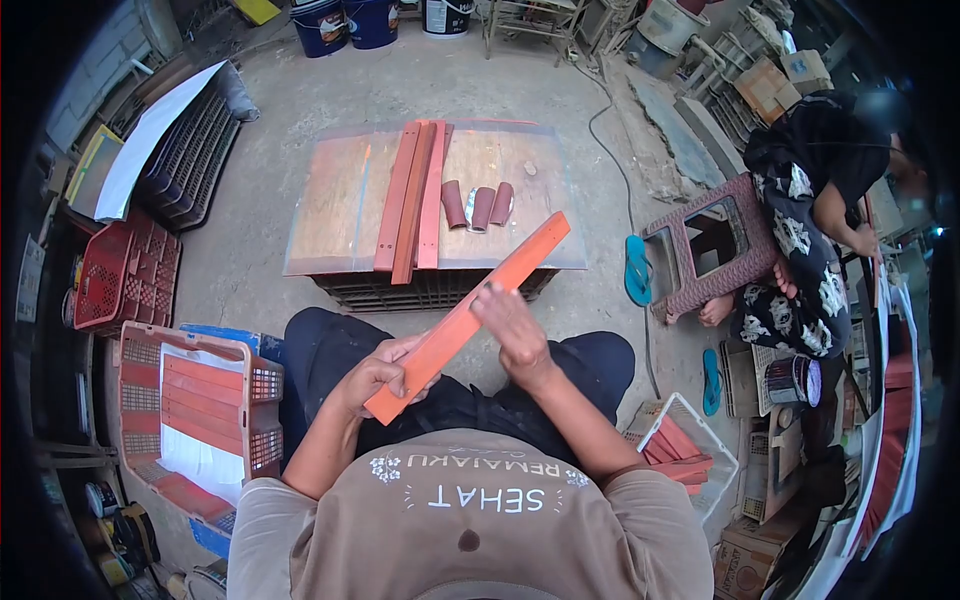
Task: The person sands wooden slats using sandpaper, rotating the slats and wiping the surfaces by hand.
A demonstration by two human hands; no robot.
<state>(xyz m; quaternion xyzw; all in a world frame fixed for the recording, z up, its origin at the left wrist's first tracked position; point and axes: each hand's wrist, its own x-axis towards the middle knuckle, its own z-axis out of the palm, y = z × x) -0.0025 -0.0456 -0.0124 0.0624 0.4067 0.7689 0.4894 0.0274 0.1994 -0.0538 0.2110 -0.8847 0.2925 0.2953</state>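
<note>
Now the left hand [372, 382] holds the slat [450, 333] near one end; the right hand [518, 337] touches its face, grip unclear.

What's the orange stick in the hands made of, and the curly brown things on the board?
The orange stick looks like wood, painted or stained: straight edges, even colouring. The curly brown things may be sandpaper: thin, bent, dull sheets, though grit is too small to see.

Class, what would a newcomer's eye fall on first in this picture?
First, an orange-red plank slants across the middle, held near its lower end by the left hand, with the right hand on it. Beyond it, red strips lie on a board, with three curled brownish-red pieces to their right.
</note>
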